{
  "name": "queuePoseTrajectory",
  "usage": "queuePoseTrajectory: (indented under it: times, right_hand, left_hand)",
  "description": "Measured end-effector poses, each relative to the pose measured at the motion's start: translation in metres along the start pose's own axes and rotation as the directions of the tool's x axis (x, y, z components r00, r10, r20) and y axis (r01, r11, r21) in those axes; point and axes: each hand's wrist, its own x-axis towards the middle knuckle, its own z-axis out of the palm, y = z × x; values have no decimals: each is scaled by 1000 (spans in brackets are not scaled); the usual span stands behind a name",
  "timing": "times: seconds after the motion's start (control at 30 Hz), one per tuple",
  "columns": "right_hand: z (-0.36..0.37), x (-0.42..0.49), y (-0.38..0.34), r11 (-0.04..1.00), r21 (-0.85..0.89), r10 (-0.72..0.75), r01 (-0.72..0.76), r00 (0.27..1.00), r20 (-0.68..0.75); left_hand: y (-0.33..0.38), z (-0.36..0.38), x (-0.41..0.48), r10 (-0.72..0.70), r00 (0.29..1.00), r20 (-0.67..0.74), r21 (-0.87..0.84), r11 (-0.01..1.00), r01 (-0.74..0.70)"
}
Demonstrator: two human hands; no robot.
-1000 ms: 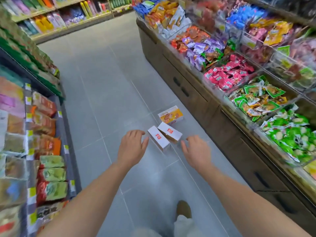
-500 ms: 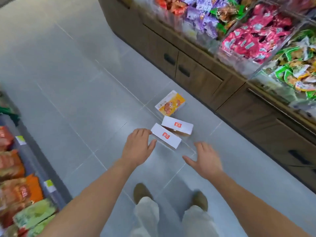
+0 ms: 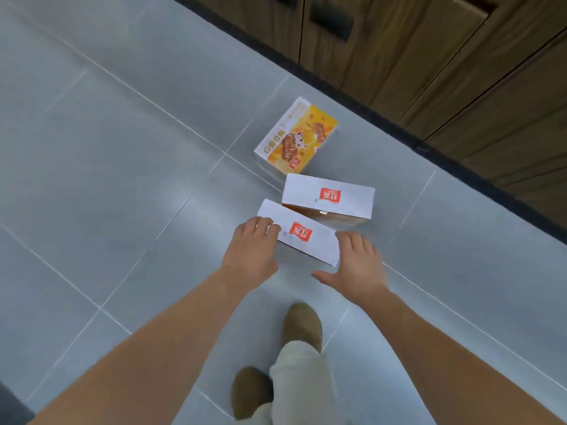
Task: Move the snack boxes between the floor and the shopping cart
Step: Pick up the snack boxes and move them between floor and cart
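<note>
My left hand (image 3: 251, 251) fingers curl over near box (image 3: 299, 233) end, right hand (image 3: 357, 268) fingers spread opposite; looks light, stiff, I'd squeeze ends

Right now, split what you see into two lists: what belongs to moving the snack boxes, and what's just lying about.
Job in hand: nearest white box, with left hand at its left end and right hand open by its right end; second white box; yellow box. All three lie on the floor.

Just there: wooden cabinet; brown shoes.

Left hand (image 3: 251, 253) touches nearest white box (image 3: 302, 234) (right hand (image 3: 357, 268) beside)
</note>
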Motion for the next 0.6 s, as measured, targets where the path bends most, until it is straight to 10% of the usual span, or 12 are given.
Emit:
queuePoseTrajectory:
  times: [0.3,0.6]
  right_hand:
    - [93,72,23,991,-126,-40,41,999,12]
    - [69,67,15,986,142,-88,88,996,-6]
  left_hand:
    - [-17,89,93,195,976,93,290,933,-214]
    - [-16,81,97,197,978,74,333,919,-210]
